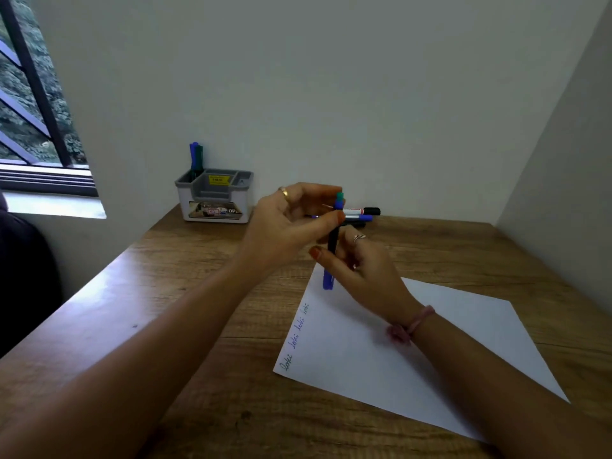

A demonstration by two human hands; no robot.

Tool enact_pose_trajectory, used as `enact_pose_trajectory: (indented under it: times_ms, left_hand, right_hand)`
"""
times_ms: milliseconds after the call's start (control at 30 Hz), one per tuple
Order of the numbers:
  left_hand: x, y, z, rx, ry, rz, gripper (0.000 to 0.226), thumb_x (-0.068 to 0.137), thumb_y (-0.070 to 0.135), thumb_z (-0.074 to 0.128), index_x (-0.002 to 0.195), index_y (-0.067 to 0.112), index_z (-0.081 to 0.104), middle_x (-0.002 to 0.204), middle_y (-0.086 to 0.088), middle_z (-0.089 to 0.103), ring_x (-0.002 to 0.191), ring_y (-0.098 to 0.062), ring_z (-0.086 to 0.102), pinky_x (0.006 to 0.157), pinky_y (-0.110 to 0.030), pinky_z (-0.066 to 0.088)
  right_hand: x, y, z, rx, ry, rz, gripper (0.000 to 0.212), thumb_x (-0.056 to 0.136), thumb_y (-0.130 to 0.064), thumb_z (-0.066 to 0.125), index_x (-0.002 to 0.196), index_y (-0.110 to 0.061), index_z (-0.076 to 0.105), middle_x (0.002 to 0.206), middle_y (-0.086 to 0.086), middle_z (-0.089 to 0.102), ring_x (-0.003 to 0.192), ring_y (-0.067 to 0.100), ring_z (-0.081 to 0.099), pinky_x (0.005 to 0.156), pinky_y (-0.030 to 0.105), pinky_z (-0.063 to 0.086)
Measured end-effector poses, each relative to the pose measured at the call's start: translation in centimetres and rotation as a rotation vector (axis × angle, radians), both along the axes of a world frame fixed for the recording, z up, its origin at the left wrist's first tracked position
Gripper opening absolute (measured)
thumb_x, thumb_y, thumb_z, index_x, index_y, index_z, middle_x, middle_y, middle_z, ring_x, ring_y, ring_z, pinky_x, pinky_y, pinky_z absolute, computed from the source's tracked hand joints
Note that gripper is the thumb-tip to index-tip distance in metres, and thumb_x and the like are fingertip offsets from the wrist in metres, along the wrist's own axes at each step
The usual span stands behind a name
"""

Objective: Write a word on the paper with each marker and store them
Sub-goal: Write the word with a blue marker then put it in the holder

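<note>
A white sheet of paper (414,352) lies on the wooden desk, with three small handwritten words along its left edge. Above its far corner both hands hold one marker (332,246) upright; it has a dark barrel, a blue lower end and a green tip at the top. My right hand (361,270) grips the barrel. My left hand (291,223) pinches the upper part just below the green tip. A grey and white organizer (215,197) stands at the back left with two markers (196,157), blue and green, upright in it.
Several loose markers (362,215) lie by the wall behind my hands. The wooden desk (165,293) sits in a corner, with walls behind and to the right. A window is at the far left.
</note>
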State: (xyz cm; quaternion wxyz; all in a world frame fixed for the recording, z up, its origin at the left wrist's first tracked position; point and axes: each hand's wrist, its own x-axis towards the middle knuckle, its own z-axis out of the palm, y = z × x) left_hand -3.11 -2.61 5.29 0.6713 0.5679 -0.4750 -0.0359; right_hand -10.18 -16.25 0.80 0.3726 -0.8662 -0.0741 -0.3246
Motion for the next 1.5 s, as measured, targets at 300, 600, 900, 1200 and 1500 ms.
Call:
enact_pose_trajectory:
  times_ms: [300,600,900,1200,1500]
  left_hand:
    - [0.3,-0.9,-1.5,0.584,0.095,-0.157,0.045,0.088,0.048,0.041,0.105,0.010,0.056,0.102,-0.005,0.068,0.088,-0.013,0.068,0.083,-0.028,0.055]
    - [-0.7,-1.5,-1.6,0.547,0.012,-0.117,0.038,0.096,0.046,0.031,0.075,0.017,0.043,0.061,0.004,0.039,0.050,-0.007,0.031,0.047,-0.021,0.029]
    - [0.0,-2.0,-2.6,0.378,-0.007,-0.125,0.035,0.096,0.036,0.041,0.085,0.011,0.063,0.042,0.011,0.034,0.039,-0.007,0.026,0.040,-0.024,0.020]
    - [5.3,0.2,-4.3,0.481,0.255,0.089,0.072,0.083,0.069,0.022,0.121,0.017,0.054,0.055,0.007,0.031,0.043,-0.003,0.028,0.039,-0.017,0.026]
    - [6.6,-0.1,-6.1,0.814,-0.527,0.098,0.033,0.079,0.054,0.060,0.110,0.041,0.058,0.105,0.001,0.047,0.083,-0.008,0.045,0.068,-0.021,0.036]
  right_hand:
    - [-0.5,-1.3,1.4,0.480,0.072,0.217,0.006,0.090,-0.012,0.051,0.088,-0.011,0.056,0.053,-0.012,0.056,0.049,0.000,0.051,0.052,0.012,0.042]
    - [-0.5,-0.8,1.5,0.565,0.065,0.234,0.010,0.081,-0.034,0.066,0.078,-0.024,0.068,0.072,0.002,0.059,0.070,0.015,0.053,0.062,0.020,0.047]
    - [-0.3,-1.0,1.3,0.676,0.033,0.248,0.014,0.081,-0.028,0.056,0.073,-0.026,0.067,0.061,-0.006,0.054,0.055,0.005,0.046,0.054,0.017,0.041]
    - [-0.2,-2.8,0.7,0.869,0.056,0.047,0.025,0.089,-0.004,0.056,0.069,-0.017,0.060,0.050,-0.008,0.044,0.043,0.005,0.038,0.041,0.017,0.033]
    - [-0.8,-0.3,-1.7,0.576,0.420,0.134,0.019,0.079,-0.016,0.047,0.081,-0.009,0.065,0.056,0.007,0.052,0.042,0.014,0.044,0.040,0.023,0.040]
